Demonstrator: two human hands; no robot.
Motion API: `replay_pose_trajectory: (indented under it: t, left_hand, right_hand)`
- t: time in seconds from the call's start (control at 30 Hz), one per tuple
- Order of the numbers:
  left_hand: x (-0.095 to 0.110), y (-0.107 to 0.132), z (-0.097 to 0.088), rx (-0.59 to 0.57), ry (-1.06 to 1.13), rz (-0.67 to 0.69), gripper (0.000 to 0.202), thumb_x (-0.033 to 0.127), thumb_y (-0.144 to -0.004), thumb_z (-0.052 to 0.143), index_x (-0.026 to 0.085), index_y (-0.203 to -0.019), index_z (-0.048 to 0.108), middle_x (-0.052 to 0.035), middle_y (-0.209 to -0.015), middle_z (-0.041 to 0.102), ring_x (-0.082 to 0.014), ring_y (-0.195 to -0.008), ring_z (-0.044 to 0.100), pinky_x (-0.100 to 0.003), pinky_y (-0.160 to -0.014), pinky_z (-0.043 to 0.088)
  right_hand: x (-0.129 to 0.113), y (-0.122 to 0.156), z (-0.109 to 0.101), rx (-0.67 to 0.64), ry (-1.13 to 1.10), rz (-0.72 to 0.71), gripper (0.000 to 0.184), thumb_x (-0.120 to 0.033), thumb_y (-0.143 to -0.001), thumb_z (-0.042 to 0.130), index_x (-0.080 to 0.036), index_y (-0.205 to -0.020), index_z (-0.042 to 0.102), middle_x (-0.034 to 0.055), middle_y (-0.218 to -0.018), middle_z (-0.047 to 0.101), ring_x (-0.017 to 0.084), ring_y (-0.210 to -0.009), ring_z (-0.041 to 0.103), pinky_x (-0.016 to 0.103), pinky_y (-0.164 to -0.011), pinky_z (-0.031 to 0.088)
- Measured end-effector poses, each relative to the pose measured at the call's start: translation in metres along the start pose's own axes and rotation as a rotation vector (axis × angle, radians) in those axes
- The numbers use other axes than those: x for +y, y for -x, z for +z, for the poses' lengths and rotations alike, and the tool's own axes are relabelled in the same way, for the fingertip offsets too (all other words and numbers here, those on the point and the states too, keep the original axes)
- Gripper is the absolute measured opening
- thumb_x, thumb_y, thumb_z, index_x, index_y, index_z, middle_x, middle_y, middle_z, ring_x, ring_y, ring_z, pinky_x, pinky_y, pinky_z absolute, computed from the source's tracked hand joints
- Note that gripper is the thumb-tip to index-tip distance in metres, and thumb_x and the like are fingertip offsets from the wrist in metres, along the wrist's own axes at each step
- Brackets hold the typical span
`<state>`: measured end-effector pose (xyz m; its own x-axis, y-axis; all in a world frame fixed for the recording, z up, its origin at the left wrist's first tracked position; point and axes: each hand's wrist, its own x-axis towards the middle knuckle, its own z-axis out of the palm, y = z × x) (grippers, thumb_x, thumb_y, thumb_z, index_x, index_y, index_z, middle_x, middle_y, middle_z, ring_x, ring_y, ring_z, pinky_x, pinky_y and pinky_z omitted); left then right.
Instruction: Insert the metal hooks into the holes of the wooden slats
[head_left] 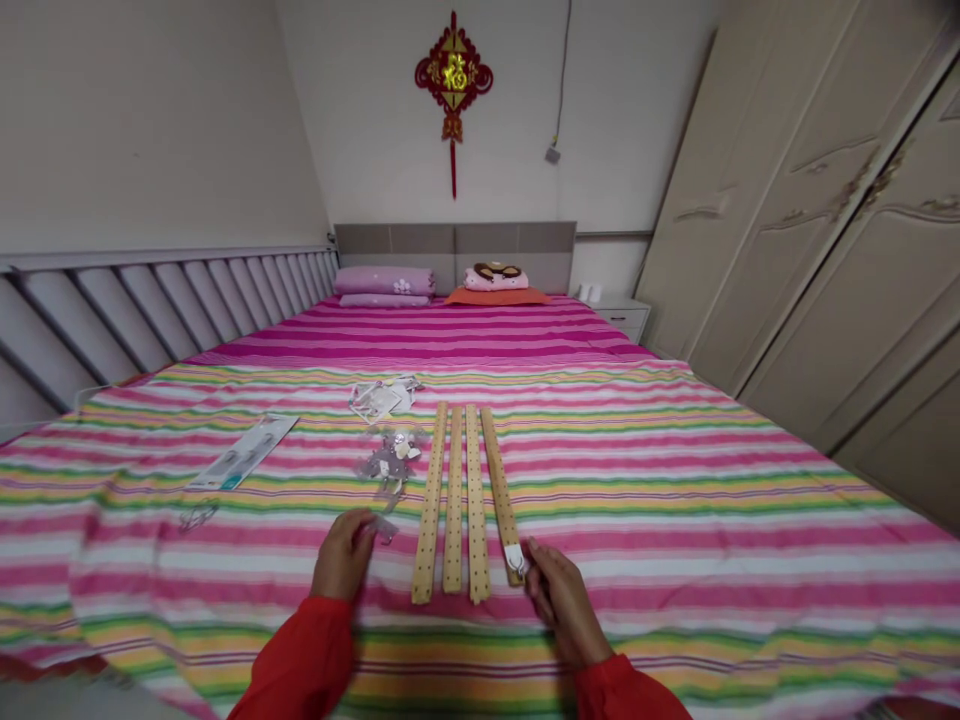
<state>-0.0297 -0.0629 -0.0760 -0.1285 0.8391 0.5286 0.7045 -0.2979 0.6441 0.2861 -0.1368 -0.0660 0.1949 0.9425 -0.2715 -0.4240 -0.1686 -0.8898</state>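
Observation:
Several long wooden slats with rows of holes (465, 495) lie side by side on the striped bedspread (675, 500). My right hand (561, 600) pinches a small white hook-like piece (514, 560) at the near end of the rightmost slat. My left hand (343, 555) is curled, its fingers closed on a small clear plastic bag (382, 527) just left of the slats. Both arms wear red sleeves.
A clear bag of small hardware (391, 458), a paper leaflet (382, 397) and a long packaging card (244, 452) lie left of the slats. Pillows (384, 283) sit at the headboard. A wardrobe (825, 250) stands right, a slatted rail (150, 300) left.

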Motion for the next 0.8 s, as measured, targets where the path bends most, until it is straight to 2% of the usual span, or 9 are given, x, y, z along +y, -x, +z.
replay_pose_trajectory:
  t: [0.1,0.2,0.33,0.43,0.5,0.6,0.8]
  left_hand:
    - [-0.006,0.001,-0.005,-0.03,0.01,-0.023,0.023,0.039,-0.072,0.054,0.02,-0.077,0.065,-0.0066,-0.088,0.068,-0.0211,-0.085,0.063,-0.035,-0.08,0.052]
    - [-0.011,-0.001,-0.013,-0.021,0.004,-0.062,0.024,0.039,-0.074,0.053,0.019,-0.082,0.064,-0.0059,-0.087,0.067,-0.0195,-0.082,0.063,-0.033,-0.078,0.052]
    - [-0.007,-0.013,-0.022,0.017,-0.073,-0.051,0.022,0.03,-0.075,0.049,0.019,-0.086,0.063,-0.0067,-0.09,0.065,-0.0199,-0.086,0.061,-0.032,-0.08,0.05]
    - [0.005,-0.026,-0.022,0.007,-0.168,-0.01,0.029,0.019,-0.07,0.043,0.019,-0.087,0.066,-0.0076,-0.096,0.066,-0.022,-0.095,0.059,-0.036,-0.089,0.046]
    - [0.015,-0.033,-0.019,0.016,-0.282,-0.037,0.034,0.016,-0.068,0.042,0.02,-0.09,0.068,-0.0081,-0.102,0.066,-0.0243,-0.1,0.058,-0.039,-0.091,0.043]
    - [0.035,-0.04,-0.011,-0.02,-0.429,-0.094,0.029,0.025,-0.073,0.048,0.022,-0.091,0.07,-0.0082,-0.104,0.066,-0.0274,-0.101,0.056,-0.041,-0.089,0.04]
    - [0.075,-0.057,0.004,-0.245,-0.487,-0.192,0.029,0.047,-0.075,0.052,0.025,-0.085,0.068,-0.0052,-0.088,0.071,-0.0276,-0.096,0.059,-0.043,-0.084,0.034]
  right_hand:
    - [0.001,0.0,0.0,-0.004,-0.011,0.006,0.042,-0.056,-0.065,0.068,-0.018,-0.061,0.049,-0.0075,-0.035,0.047,0.002,-0.023,0.023,0.017,-0.028,0.01]
    - [0.002,0.0,-0.001,-0.015,-0.007,0.018,0.043,-0.056,-0.063,0.069,-0.018,-0.062,0.05,-0.0077,-0.035,0.047,0.002,-0.023,0.023,0.017,-0.028,0.01]
    - [0.003,0.0,-0.002,-0.016,-0.003,0.015,0.042,-0.054,-0.062,0.07,-0.017,-0.065,0.053,-0.0077,-0.035,0.047,0.002,-0.024,0.024,0.016,-0.029,0.01]
    - [0.003,0.0,-0.002,-0.008,-0.012,0.02,0.042,-0.055,-0.062,0.07,-0.016,-0.066,0.054,-0.0078,-0.035,0.047,0.002,-0.024,0.023,0.016,-0.029,0.01]
    - [0.002,0.0,-0.002,-0.008,-0.016,0.025,0.042,-0.055,-0.061,0.07,-0.016,-0.066,0.054,-0.0077,-0.035,0.047,0.002,-0.024,0.023,0.016,-0.029,0.01]
    - [0.003,0.0,-0.002,-0.013,-0.02,0.029,0.042,-0.055,-0.061,0.07,-0.016,-0.067,0.055,-0.0074,-0.035,0.048,0.001,-0.024,0.023,0.016,-0.029,0.01]
    - [0.008,-0.004,-0.005,-0.017,-0.025,0.031,0.042,-0.055,-0.061,0.069,-0.016,-0.069,0.056,-0.0073,-0.034,0.049,0.002,-0.022,0.023,0.016,-0.028,0.009]
